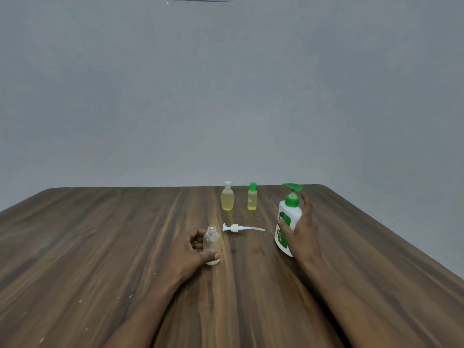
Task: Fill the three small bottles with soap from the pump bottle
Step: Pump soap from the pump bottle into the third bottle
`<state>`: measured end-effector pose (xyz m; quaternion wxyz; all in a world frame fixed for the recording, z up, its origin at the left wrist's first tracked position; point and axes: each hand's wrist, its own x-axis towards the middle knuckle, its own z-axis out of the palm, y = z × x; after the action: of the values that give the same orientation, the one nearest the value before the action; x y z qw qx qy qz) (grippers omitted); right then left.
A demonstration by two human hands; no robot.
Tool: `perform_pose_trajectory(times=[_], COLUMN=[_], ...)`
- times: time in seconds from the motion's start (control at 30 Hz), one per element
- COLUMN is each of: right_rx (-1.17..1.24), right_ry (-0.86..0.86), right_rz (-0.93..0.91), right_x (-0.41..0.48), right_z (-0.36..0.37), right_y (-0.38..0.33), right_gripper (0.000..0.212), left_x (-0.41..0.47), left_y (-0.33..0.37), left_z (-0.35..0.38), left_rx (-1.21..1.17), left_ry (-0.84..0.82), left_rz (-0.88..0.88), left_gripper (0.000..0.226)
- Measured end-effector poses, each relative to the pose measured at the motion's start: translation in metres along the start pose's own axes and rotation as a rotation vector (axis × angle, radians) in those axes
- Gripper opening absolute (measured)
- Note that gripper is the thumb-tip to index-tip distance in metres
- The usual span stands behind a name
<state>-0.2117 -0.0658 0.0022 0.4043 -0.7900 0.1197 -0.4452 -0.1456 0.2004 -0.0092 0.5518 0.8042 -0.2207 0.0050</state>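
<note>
Left hand (187, 249) wrapped around uncapped clear bottle (212, 243) mid-counter (100, 247); right hand (302, 232) gripping pump bottle (286, 219) right of it. Small white pump (241, 228) between, two filled bottles (228, 197) behind near far edge; open wood leftward.

We see dark wood-grain table (125, 247). On it: uncapped clear plastic bottle (212, 243), detached white pump head with tube (238, 228), white-capped yellow-filled bottle (228, 197), green-capped yellow-filled bottle (252, 198), white pump bottle with green pump (288, 217).
</note>
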Motion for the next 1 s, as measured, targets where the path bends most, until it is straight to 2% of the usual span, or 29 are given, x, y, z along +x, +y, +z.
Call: perform_pose_trajectory(times=[0.3,0.5,0.6,0.73,0.9,1.0], right_rx=[0.048,0.033,0.053,0.012,-0.034,-0.046], right_ry=[-0.056,-0.03,-0.039,-0.07,-0.137,-0.114], right_rz=[-0.061,-0.237,-0.159,-0.246,-0.41,-0.406], right_x=[-0.022,-0.032,-0.025,-0.01,0.003,0.001], right_z=[0.038,0.045,0.041,0.032,0.029,0.034], right_y=[-0.027,-0.036,-0.037,-0.041,-0.04,-0.033], right_gripper=[0.078,0.102,0.105,0.099,0.08,0.084], left_x=[0.002,0.002,0.006,0.017,0.04,0.044], left_y=[-0.001,-0.001,-0.001,0.008,0.034,0.038], left_z=[0.004,0.01,0.014,0.018,0.019,0.027], left_rx=[-0.01,0.009,-0.022,-0.108,-0.154,-0.181], left_ry=[0.007,0.038,0.054,0.082,0.141,0.129], left_rz=[-0.009,0.046,0.069,0.064,0.129,0.16], left_gripper=[0.045,0.042,0.049,0.058,0.031,0.042])
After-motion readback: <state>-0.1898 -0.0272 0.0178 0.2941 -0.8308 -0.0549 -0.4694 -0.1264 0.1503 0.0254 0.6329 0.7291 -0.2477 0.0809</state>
